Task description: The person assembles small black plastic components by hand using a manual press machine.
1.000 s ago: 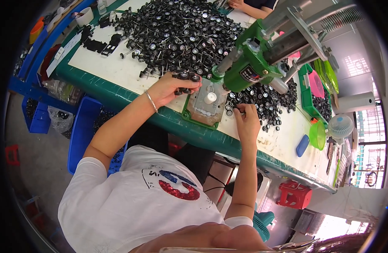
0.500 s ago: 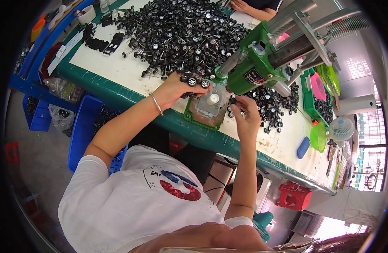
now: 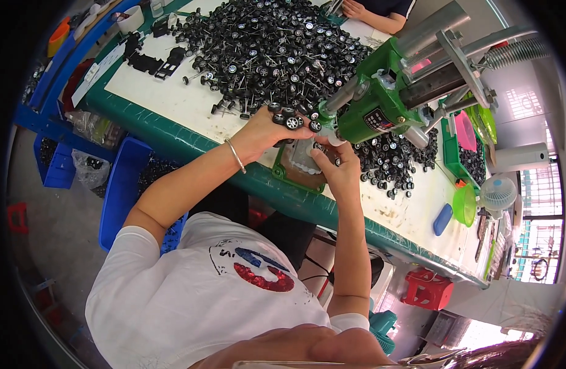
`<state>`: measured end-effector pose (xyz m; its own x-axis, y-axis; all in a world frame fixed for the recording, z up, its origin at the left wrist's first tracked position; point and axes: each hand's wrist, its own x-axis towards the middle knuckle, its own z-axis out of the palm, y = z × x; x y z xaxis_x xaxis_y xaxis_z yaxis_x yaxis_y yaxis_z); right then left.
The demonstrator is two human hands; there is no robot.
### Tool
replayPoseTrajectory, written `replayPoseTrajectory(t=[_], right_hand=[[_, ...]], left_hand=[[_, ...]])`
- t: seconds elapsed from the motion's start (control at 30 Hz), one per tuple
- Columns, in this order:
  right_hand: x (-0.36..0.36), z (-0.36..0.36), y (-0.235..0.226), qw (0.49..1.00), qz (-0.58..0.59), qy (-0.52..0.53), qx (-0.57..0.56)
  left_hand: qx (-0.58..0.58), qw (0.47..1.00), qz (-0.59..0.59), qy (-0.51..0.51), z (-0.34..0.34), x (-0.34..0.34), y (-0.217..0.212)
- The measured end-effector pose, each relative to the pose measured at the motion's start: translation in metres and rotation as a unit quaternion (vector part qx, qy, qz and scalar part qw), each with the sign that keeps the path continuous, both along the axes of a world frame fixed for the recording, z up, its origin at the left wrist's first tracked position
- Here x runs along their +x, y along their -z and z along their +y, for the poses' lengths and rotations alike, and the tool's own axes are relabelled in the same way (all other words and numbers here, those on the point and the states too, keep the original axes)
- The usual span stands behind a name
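Right grip (image 3: 343, 170) has shifted leftward, clasping, like left grip (image 3: 263, 133), black silver-hubbed wheels (image 3: 291, 122).

Is a white-topped bench (image 3: 172, 101) with a green edge (image 3: 172, 140). Carries a large heap of black wheels on axles (image 3: 271, 52) across the far side, with black plastic parts (image 3: 145, 63) to its left. Bears a green press (image 3: 372, 117) near the front edge, and to its right a smaller wheel pile (image 3: 390, 157), a green tray (image 3: 453, 155), a lime-green bowl (image 3: 464, 206) and a blue oblong piece (image 3: 443, 219).

Bright room; window (image 3: 539, 215) at right glaring, washed out; table edge (image 3: 148, 126) bowed; corners black.
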<state>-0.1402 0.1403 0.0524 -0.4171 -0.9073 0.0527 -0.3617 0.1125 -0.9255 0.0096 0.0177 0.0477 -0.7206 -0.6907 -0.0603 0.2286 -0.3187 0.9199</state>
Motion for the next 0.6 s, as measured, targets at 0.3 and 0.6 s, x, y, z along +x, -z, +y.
replayPoseTrajectory(t=[0.3,0.6], right_hand=[[-0.021,0.012,0.015,0.989,0.067,-0.003,-0.129],[-0.083,0.018,-0.061,0.956,-0.124,0.129,-0.231]], left_hand=[[-0.024,1.0,-0.003,0.017,0.016,-0.012,-0.006],[-0.091,0.994,-0.051,0.034,0.008,-0.029,-0.002]])
